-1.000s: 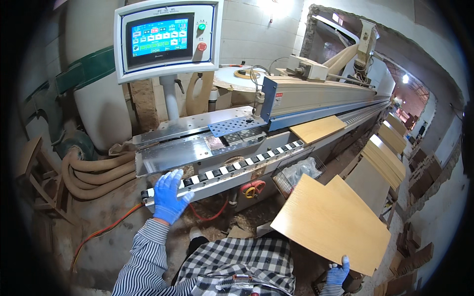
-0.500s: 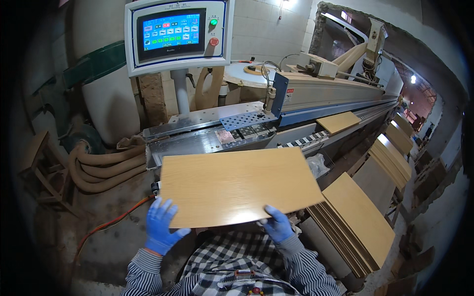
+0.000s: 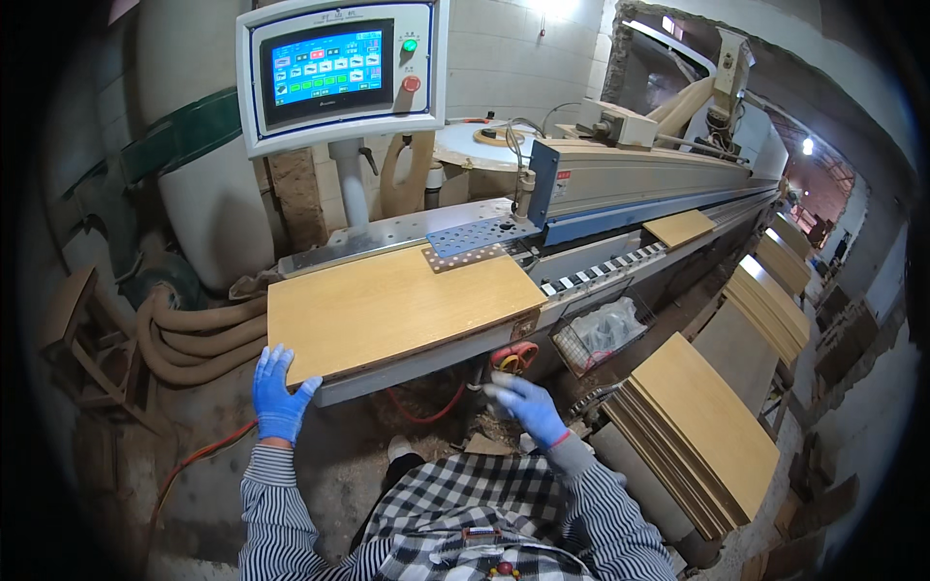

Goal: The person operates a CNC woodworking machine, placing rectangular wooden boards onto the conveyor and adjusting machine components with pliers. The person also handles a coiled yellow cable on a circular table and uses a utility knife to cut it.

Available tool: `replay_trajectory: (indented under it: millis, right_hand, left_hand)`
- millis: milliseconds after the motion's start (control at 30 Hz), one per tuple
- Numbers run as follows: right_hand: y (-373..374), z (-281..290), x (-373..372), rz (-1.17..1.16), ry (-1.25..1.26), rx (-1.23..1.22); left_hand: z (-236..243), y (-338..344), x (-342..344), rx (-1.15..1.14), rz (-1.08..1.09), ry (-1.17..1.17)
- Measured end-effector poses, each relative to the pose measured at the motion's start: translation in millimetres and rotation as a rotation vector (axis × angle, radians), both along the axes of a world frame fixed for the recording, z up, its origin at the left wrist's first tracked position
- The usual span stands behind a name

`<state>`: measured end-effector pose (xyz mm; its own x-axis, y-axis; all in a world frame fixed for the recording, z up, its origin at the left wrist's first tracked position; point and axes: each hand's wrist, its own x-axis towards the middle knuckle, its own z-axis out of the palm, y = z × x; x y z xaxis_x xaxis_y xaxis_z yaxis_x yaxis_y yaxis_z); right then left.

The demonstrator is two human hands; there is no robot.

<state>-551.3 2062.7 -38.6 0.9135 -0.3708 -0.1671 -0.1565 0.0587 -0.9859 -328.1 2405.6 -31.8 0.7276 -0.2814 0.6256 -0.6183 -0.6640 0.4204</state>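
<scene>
A flat rectangular wooden board [image 3: 397,310] with light grain lies on the near bed of a long machine [image 3: 639,194]. Its far edge reaches beside a blue perforated plate [image 3: 475,235]. My left hand [image 3: 281,395], in a blue glove with pale fingertips, rests at the board's near left corner. Its fingers are stretched along the left end, the thumb spread toward the front edge. My right hand [image 3: 531,407], gloved alike and a little blurred, is in the air below the board's right end. Its fingers point left, apart from the board, with nothing seen in them.
A control panel [image 3: 325,73] with a lit screen stands behind the bed. Farther along the machine lies a smaller board [image 3: 678,229]. Stacked boards [image 3: 702,426] stand at my right. A wire basket [image 3: 603,334] hangs below the bed; brown hoses [image 3: 208,329] run at left.
The board has moved forward and left, from in front of me down onto the machine bed. My right hand has let go of it; my left hand remains at its corner.
</scene>
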Motion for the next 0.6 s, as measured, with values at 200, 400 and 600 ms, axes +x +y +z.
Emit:
replay_trajectory:
  millis: [200, 400, 600]
  right_hand:
    - [-31, -76, -121, 0.21, 0.686, -1.362]
    - [-43, -111, -129, 0.139, 0.575, -1.399]
    - [-73, -103, -104, -0.317, 0.76, -1.188]
  left_hand:
    - [1, -5, 2, 0.011, -0.007, 0.049]
    - [-1, -8, 1, -0.074, -0.023, 0.003]
    - [-23, 3, 12, -0.662, -0.293, 0.306]
